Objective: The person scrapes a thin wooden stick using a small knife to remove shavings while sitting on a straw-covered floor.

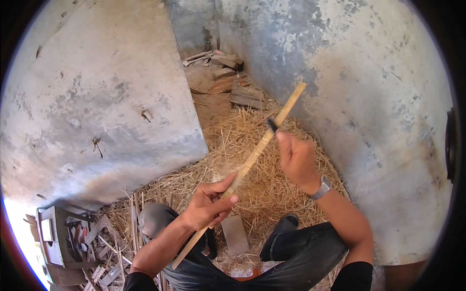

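Note:
A long, flat bamboo strip [252, 156] slants across the middle, from above my lap up toward the right wall. My left hand [209, 202] is closed around its lower part, with the thumb laid along the top. In my right hand [297, 160], fingers curled in a fist, is a knife [272, 125] with a short dark blade. The blade lies across the upper part of the strip, touching or very close to it. The knife's handle is hidden inside the fist. A grey watch sits on my right wrist.
Straw or fine shavings [233, 133] cover the floor ahead. A brick-like block [235, 235] lies between my feet. Stacked bricks and boards [225, 63] fill the far corner. Walls stand at left and right. Wood scraps [104, 252] lie beside a dark wooden frame [57, 237] at lower left.

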A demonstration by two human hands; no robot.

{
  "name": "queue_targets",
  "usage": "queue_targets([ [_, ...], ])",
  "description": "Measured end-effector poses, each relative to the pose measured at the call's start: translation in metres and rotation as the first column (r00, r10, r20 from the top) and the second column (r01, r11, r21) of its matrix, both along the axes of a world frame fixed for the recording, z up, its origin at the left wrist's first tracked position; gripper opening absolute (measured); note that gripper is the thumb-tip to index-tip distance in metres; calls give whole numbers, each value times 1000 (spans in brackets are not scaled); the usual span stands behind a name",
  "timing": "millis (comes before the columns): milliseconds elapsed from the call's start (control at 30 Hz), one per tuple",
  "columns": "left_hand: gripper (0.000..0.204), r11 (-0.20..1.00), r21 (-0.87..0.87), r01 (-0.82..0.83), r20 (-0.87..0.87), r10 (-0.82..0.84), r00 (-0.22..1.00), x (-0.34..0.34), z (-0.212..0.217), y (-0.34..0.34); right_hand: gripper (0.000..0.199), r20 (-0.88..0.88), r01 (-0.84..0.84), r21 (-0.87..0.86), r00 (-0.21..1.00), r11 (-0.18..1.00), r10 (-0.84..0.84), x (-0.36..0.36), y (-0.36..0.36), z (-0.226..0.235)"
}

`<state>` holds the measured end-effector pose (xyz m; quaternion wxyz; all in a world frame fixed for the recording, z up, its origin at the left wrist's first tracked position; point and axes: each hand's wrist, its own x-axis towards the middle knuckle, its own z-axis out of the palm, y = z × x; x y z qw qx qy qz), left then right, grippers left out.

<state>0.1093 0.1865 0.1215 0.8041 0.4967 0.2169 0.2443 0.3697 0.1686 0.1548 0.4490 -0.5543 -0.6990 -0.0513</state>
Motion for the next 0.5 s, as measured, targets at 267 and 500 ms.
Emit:
queue_targets([
  [267,58,997,-75,-22,27,24,999,7,0,0,31,-82,-58,3,995,998,58,-17,2,-9],
  [500,64,995,-104,4,38,0,999,10,-1,3,18,44,-132,-188,989,973,143,-34,-22,-24],
])
